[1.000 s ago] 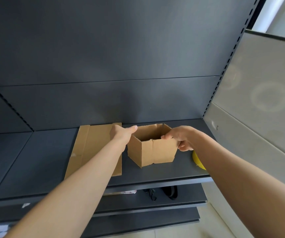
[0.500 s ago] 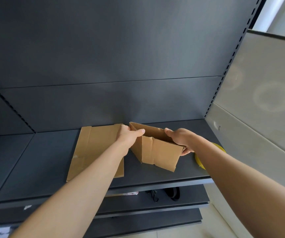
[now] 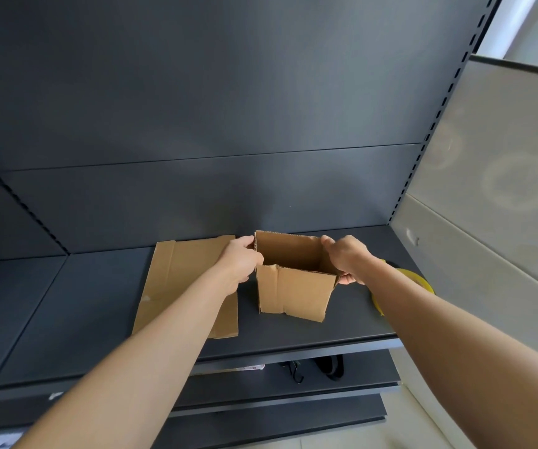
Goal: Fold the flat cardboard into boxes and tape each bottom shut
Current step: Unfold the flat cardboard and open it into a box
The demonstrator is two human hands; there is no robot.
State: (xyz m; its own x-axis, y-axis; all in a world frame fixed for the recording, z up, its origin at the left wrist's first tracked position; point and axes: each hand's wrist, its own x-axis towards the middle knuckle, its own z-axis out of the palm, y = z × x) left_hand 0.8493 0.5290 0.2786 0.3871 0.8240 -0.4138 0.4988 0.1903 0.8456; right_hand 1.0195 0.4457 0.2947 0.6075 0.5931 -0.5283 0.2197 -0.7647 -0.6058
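Two hands hold one box (image 3: 293, 288) over the middle of a dark shelf (image 3: 83, 319). The box is squared up into a tube with its open top turned toward the camera. Inside, only its own brown walls show, and its bottom is out of sight. It is slightly tilted, and I cannot tell whether its lower flaps touch the shelf.

The left hand (image 3: 240, 264) grips the left wall, fingers curled round the edge by the rim. The right hand (image 3: 347, 259) pinches the right wall, thumb over the rim and fingers curled under on the outside.

Just left of the box, partly under the left forearm, a flat sheet (image 3: 180, 280) of cardboard lies on the shelf. To the right, near the shelf's end and partly hidden by the right forearm, lies a yellow tape (image 3: 418, 281) roll. On the lower shelf (image 3: 228, 387) lie some black items (image 3: 329, 367), too dim to name.
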